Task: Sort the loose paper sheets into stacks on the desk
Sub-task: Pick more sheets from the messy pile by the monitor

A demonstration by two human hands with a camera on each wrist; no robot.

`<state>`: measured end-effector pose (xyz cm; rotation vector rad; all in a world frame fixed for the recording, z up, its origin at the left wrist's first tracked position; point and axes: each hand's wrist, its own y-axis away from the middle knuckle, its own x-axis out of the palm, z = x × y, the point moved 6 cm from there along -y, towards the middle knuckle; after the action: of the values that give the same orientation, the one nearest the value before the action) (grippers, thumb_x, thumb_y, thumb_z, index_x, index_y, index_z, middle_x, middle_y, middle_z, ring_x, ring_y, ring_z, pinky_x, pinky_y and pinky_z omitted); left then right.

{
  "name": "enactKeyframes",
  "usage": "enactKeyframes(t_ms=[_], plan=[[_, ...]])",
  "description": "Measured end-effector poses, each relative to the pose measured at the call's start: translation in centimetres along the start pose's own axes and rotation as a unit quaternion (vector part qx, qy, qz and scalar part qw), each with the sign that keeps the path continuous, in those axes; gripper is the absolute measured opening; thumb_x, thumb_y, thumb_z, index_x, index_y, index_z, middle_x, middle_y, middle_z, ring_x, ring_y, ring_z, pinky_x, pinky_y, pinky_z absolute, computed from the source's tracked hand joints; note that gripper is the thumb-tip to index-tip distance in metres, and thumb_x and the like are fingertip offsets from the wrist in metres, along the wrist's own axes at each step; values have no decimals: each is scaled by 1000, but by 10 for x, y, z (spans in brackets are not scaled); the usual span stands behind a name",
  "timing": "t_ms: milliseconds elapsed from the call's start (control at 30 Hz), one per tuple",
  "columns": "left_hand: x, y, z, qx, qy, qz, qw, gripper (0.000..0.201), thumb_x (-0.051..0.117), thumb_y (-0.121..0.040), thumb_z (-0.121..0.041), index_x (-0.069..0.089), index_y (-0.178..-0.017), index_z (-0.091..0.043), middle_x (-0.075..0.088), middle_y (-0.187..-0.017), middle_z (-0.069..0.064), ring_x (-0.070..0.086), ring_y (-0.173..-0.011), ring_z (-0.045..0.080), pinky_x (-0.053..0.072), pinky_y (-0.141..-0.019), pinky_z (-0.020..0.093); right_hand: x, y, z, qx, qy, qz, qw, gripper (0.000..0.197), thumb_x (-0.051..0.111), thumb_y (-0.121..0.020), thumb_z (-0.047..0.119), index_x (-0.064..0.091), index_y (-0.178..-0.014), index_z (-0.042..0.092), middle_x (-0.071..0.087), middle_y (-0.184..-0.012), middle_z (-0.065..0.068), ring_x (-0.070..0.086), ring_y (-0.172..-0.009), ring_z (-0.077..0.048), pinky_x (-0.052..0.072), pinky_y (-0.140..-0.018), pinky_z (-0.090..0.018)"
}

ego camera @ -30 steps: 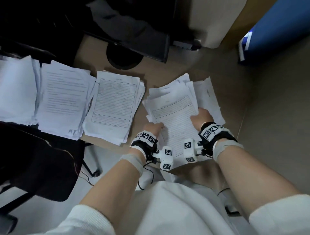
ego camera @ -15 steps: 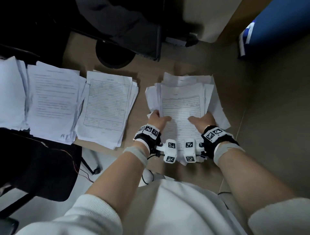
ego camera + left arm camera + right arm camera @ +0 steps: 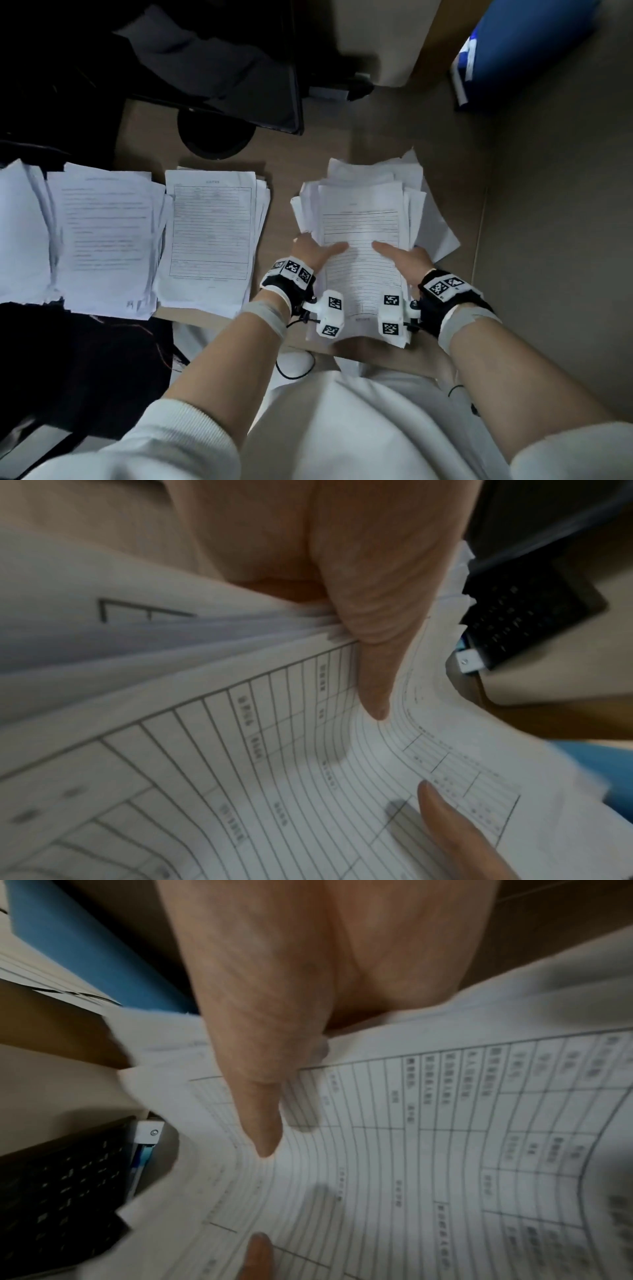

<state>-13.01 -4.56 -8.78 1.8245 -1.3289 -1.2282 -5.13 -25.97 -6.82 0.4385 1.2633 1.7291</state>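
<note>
Loose paper bundle [image 3: 363, 240] right of form stack [image 3: 210, 236], on bench [image 3: 308, 157] near edge. Left hand [image 3: 317, 255] and right hand [image 3: 402, 257]: grip pinches bundle sides, thumbs on top; lower fingers probably beneath, hidden. Risk: uneven sheets slip out sideways; cause: misaligned edges, light pinch.

left hand [image 3: 313, 255] fingers hidden under paper bundle [image 3: 363, 219]; print blurred.
</note>
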Motion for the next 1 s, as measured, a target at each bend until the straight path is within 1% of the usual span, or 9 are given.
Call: enactKeyframes(t_ms=[133, 300, 433, 500, 600, 700, 833, 900, 1000], plan=[[-1, 20, -26, 53, -24, 13, 998, 66, 78, -82, -43, 55, -129, -3, 62, -119, 0, 59, -109, 21, 44, -87, 28, -11, 5, -24, 35, -44, -90, 994, 61, 86, -67, 48, 61, -110, 13, 68, -113, 0, 64, -95, -22, 50, -91, -34], [29, 26, -56, 115, -119, 62, 984, 30, 75, -85, -28, 64, -99, -3, 67, -98, 13, 64, -92, 29, 50, -80, 39, -38, 29, -52, 104, -57, -183, 976, 72, 73, -84, 48, 52, -133, -1, 64, -120, -13, 64, -93, -30, 48, -77, -34], [54, 22, -58, 138, -232, 79, 960, 32, 66, -91, -23, 48, -66, -14, 50, -68, 0, 51, -68, 20, 39, -57, 26, -35, 41, -81, 157, -89, -194, 964, 75, 74, -80, 54, 57, -130, 1, 63, -104, -10, 61, -77, -27, 52, -72, -35], [48, 15, -55, 137, -246, 49, 958, 28, 66, -91, -28, 52, -72, -13, 52, -72, 1, 53, -74, 22, 44, -63, 28, -27, 42, -89, 166, -104, -186, 963, 76, 75, -79, 53, 56, -130, 0, 65, -111, -12, 63, -89, -30, 52, -81, -36], [28, 1, -58, 153, -291, 0, 944, 39, 66, -85, -47, 66, -104, -12, 64, -106, 5, 60, -101, 29, 53, -89, 40, -9, 40, -83, 161, -141, -173, 961, 75, 76, -81, 47, 51, -132, -2, 61, -107, -12, 57, -67, -25, 45, -57, -29], [8, -12, -65, 158, -347, -36, 924, 63, 60, -82, -56, 61, -124, -10, 53, -136, 10, 46, -128, 34, 39, -109, 45, 5, 30, -69, 151, -147, -165, 963, 61, 77, -82, 37, 54, -126, 2, 57, -98, -12, 45, -55, -17, 35, -49, -26], [-2, -22, -75, 165, -356, 7, 920, 51, 66, -86, -41, 61, -124, -7, 54, -135, 10, 51, -124, 31, 43, -105, 41, 22, 4, -64, 170, -140, -159, 962, 81, 78, -48, 55, 62, -111, 7, 65, -96, -8, 60, -73, -24, 55, -73, -37], [4, -22, -75, 148, -362, 55, 919, 48, 67, -87, -45, 64, -119, -10, 63, -124, 7, 59, -117, 29, 48, -99, 37, 23, 9, -61, 191, -127, -165, 959, 74, 78, -59, 50, 58, -111, 2, 65, -96, -9, 60, -78, -26, 51, -74, -35], [15, -23, -72, 121, -439, 87, 886, 70, 65, -85, -57, 51, -138, -12, 50, -143, 12, 45, -134, 33, 37, -108, 40, 26, 14, -68, 229, -166, -137, 949, 59, 78, -80, 32, 57, -122, -3, 63, -101, -13, 57, -83, -28, 45, -72, -33]])
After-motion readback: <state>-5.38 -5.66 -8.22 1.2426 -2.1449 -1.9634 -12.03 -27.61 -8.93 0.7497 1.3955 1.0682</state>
